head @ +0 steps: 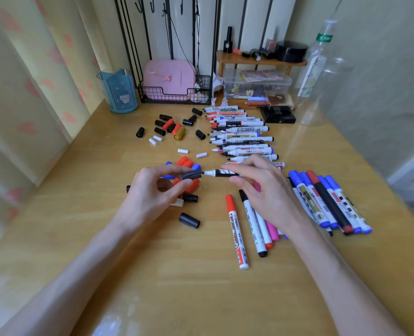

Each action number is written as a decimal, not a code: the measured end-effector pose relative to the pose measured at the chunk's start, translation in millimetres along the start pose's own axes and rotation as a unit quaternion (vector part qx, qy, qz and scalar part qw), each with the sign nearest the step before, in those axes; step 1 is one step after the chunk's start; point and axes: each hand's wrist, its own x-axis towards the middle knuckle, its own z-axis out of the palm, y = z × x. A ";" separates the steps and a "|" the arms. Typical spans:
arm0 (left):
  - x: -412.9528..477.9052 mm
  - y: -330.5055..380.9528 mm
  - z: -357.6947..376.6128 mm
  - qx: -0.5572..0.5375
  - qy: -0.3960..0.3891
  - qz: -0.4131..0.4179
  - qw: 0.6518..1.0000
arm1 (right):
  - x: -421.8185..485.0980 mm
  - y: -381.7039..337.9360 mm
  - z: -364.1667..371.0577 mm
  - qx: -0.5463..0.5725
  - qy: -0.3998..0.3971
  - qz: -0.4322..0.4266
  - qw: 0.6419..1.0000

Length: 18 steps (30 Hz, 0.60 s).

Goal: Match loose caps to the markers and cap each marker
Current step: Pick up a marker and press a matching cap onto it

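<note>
The table (133,270) is pale wood with visible grain under a glossy varnish that throws soft reflections near its front edge. The markers (243,137) have smooth white plastic barrels with printed labels, slightly shiny. The loose caps (189,220) are plastic too, the black satin to dull, the red caps (185,163) brighter and glossier. One ribbed black cap (191,176) looks dull. At the back, a basket (174,95) is thin black metal wire, a pink case (168,77) smooth matt plastic, a cup (118,90) translucent blue plastic, a box (256,83) and a bottle (319,69) clear glossy plastic, a small shelf (261,59) varnished wood, and the curtain (31,69) soft matt cloth.
</note>
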 end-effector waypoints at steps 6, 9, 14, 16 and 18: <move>-0.9 0.4 1.6 0.002 -0.030 0.038 0.999 | -0.5 -1.9 3.9 -0.014 -0.014 -0.014 1.000; -1.8 0.1 3.8 0.006 -0.035 0.045 0.998 | -2.3 -8.8 10.9 -0.014 -0.029 -0.026 0.999; -3.3 -1.6 3.4 0.010 -0.041 0.067 0.997 | -4.1 -13.5 13.5 -0.030 -0.021 -0.028 0.999; -2.7 1.0 2.5 0.023 -0.048 0.065 0.996 | -2.6 -13.5 11.9 -0.025 -0.031 -0.029 0.999; -0.3 1.6 0.7 0.065 -0.051 0.069 0.994 | -0.3 -13.0 11.0 -0.021 -0.034 -0.024 0.999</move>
